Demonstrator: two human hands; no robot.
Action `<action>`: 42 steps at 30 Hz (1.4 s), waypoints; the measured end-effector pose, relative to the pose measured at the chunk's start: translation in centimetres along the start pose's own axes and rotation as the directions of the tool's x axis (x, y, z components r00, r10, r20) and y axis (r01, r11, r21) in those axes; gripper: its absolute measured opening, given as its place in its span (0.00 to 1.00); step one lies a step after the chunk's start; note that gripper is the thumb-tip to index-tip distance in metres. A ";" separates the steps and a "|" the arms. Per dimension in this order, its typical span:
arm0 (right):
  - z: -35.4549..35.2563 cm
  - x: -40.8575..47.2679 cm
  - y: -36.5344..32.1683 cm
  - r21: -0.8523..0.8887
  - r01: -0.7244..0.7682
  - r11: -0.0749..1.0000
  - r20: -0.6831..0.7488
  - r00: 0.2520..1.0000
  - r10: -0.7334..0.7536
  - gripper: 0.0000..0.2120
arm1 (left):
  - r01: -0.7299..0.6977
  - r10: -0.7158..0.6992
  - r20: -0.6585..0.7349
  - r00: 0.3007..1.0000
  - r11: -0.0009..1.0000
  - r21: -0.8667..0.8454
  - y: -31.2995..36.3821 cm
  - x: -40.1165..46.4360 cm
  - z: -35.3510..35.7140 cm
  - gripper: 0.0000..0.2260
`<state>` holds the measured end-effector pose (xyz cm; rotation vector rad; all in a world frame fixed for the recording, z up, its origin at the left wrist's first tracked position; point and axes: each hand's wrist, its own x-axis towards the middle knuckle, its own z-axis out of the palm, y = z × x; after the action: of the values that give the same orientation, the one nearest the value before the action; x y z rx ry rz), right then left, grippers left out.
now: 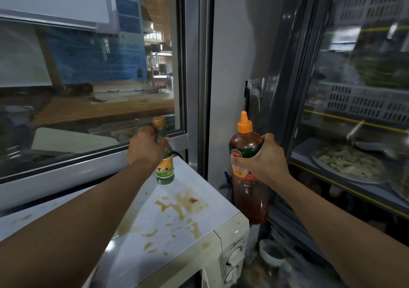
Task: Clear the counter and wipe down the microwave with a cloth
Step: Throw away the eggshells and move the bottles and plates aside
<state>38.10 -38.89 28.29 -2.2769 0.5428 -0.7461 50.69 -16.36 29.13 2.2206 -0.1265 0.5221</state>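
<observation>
A white microwave [177, 228] fills the lower middle, its top smeared with brown-yellow stains. A small green bottle [165, 168] with an orange cap stands upright at the far end of that top. My left hand [146, 146] grips its neck and shoulder. My right hand [263, 159] grips a tall red sauce bottle [249, 190] with an orange nozzle cap, held upright in the air just off the microwave's right side. No cloth is in view.
A window with a metal frame [197, 88] runs behind the microwave. A glass-fronted fridge [354, 121] with crates and trays of food stands at the right. A small white bowl [271, 252] sits low beside the microwave. A wall socket [254, 88] is above the sauce bottle.
</observation>
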 end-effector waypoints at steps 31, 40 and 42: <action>-10.3 -12.3 -2.8 -0.012 -0.028 1.000 -0.114 0.993 0.026 0.34 | -0.251 0.259 0.136 0.956 0.965 -0.073 5.5 -13.3 -8.8 0.11; -12.9 -21.1 -3.6 0.065 0.079 0.995 0.033 0.996 -0.081 0.35 | -0.143 0.143 0.069 0.987 0.990 0.003 4.8 -24.8 -16.5 0.10; -13.1 -23.2 -4.0 0.080 0.098 0.992 0.079 0.991 -0.105 0.36 | -0.100 0.099 0.040 0.994 0.995 0.016 4.1 -27.3 -18.5 0.09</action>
<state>13.06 -29.35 30.80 -2.2673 0.3561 -0.7052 18.81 -7.34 31.39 2.2516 -0.2549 0.5360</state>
